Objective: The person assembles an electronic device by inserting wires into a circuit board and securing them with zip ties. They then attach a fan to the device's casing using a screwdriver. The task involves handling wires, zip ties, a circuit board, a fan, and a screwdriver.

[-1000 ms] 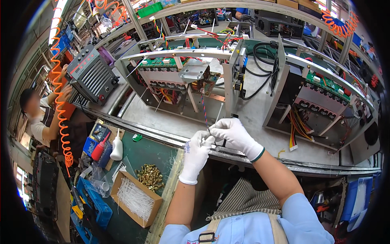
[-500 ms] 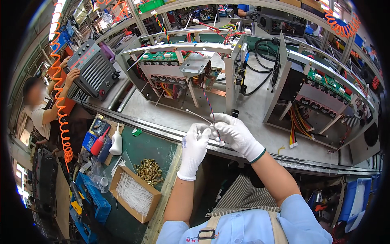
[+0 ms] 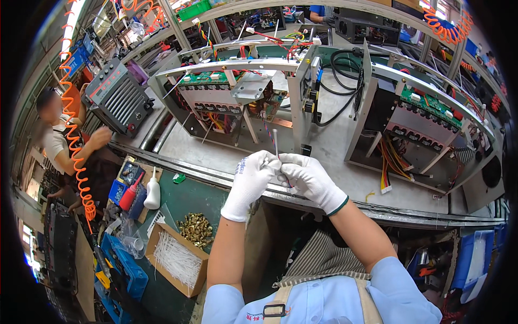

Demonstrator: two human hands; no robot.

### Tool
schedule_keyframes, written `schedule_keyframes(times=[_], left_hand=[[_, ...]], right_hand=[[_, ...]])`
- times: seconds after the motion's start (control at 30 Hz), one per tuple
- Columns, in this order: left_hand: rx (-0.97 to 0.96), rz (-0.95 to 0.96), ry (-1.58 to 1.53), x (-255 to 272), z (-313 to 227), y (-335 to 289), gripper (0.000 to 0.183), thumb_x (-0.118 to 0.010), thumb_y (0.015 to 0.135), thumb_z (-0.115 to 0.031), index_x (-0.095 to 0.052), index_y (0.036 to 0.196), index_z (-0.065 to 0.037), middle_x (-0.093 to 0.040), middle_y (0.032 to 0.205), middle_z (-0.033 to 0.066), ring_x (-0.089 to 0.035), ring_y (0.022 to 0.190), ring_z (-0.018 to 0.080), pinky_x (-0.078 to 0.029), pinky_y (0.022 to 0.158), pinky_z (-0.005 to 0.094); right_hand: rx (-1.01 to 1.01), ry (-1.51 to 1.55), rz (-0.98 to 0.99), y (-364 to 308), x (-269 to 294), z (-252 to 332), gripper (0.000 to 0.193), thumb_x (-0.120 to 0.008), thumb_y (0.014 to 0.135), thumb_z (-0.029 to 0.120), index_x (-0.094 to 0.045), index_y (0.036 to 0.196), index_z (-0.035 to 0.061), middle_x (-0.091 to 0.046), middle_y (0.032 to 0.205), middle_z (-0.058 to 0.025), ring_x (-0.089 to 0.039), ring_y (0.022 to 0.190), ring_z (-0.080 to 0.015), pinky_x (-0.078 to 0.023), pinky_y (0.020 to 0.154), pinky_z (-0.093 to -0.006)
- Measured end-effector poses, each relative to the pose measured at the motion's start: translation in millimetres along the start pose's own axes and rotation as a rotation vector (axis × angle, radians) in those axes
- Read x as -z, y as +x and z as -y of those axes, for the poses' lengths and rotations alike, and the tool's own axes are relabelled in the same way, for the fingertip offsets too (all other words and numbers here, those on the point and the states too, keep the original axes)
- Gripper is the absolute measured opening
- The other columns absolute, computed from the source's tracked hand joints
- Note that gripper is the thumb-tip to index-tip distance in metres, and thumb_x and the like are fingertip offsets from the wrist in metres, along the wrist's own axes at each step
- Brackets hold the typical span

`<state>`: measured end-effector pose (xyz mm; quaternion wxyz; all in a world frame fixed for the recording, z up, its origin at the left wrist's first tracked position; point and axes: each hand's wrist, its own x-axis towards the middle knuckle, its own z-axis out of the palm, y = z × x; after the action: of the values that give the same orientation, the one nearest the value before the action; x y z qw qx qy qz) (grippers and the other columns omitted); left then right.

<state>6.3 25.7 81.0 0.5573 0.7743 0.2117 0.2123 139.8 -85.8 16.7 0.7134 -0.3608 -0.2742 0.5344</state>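
Observation:
In white gloves, my left hand [image 3: 249,181] and my right hand [image 3: 313,182] meet fingertip to fingertip in front of an open metal chassis [image 3: 226,141]. Both are pinched closed around a twisted red-and-blue wire bundle [image 3: 267,130] that hangs from the chassis. A thin white cable tie [image 3: 275,141] stands upright out of the left fingers, beside the wires. A pale connector end [image 3: 292,190] pokes out below the right fingers. The tie's loop is hidden by the gloves, so I cannot tell how tight it sits.
A cardboard box [image 3: 200,276] of white cable ties stands lower left beside brass fittings [image 3: 195,229], a white bottle [image 3: 152,193] and a red bottle [image 3: 129,198]. Another open chassis [image 3: 362,116] is at right. A co-worker [image 3: 62,143] stands left near a grey machine [image 3: 116,97].
The cable tie has swung from slanting left to upright. My left hand has shifted slightly up and left. At left, the co-worker's nearer hand has come off the grey machine.

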Motion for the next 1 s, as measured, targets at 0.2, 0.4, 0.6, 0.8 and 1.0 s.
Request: schedule_keyframes(times=[0.2, 0.4, 0.6, 0.8, 1.0], left_hand=[[-0.085, -0.308, -0.256, -22, 2, -7, 0.017, -0.062, 0.093, -0.014, -0.063, 0.096, 0.003, -0.065, 0.082, 0.002, -0.057, 0.071, 0.0059, -0.047, 0.065, 0.0219], [0.06, -0.392, 0.061, -28, 7, -44, 0.026, -0.074, 0.085, -0.017, -0.062, 0.099, 0.001, -0.065, 0.087, 0.0035, -0.057, 0.073, 0.0069, -0.046, 0.068, 0.0225], [-0.037, -0.519, 0.076, -24, 12, -43, 0.037, -0.074, 0.084, -0.025, -0.063, 0.105, 0.003, -0.067, 0.087, 0.0076, -0.06, 0.074, 0.0148, -0.048, 0.068, 0.0287], [-0.028, -0.35, -0.402, -15, 32, -23, 0.015, -0.066, 0.09, -0.006, -0.066, 0.102, 0.002, -0.068, 0.086, 0.0038, -0.06, 0.073, 0.0063, -0.047, 0.067, 0.0191], [-0.152, -0.355, 0.007, -18, 33, -16, 0.017, -0.067, 0.089, -0.01, -0.066, 0.102, 0.002, -0.068, 0.088, 0.003, -0.059, 0.073, 0.006, -0.047, 0.067, 0.0196]], right_hand=[[-0.067, -0.113, -0.011, -1, -14, 19, 0.044, -0.066, 0.09, 0.015, -0.052, 0.129, -0.0005, -0.066, 0.107, -0.0086, -0.064, 0.092, -0.0161, -0.053, 0.079, -0.0313], [-0.021, -0.039, -0.068, 1, -17, 6, 0.05, -0.065, 0.091, 0.011, -0.046, 0.135, -0.0028, -0.066, 0.108, -0.0122, -0.065, 0.098, -0.0187, -0.051, 0.088, -0.0331], [-0.002, -0.009, -0.098, -2, -28, 3, 0.055, -0.064, 0.088, 0.001, -0.041, 0.137, -0.0065, -0.067, 0.104, -0.0123, -0.066, 0.089, -0.0143, -0.055, 0.075, -0.027], [0.0, -0.361, -0.184, -8, -40, 14, 0.056, -0.063, 0.087, 0.0, -0.041, 0.139, -0.0046, -0.068, 0.102, -0.0115, -0.066, 0.086, -0.012, -0.054, 0.069, -0.0241], [0.185, -0.568, -0.243, -20, -54, 10, 0.04, -0.065, 0.088, 0.005, -0.053, 0.126, 0.0008, -0.066, 0.102, -0.0061, -0.062, 0.095, -0.0093, -0.051, 0.082, -0.0262]])
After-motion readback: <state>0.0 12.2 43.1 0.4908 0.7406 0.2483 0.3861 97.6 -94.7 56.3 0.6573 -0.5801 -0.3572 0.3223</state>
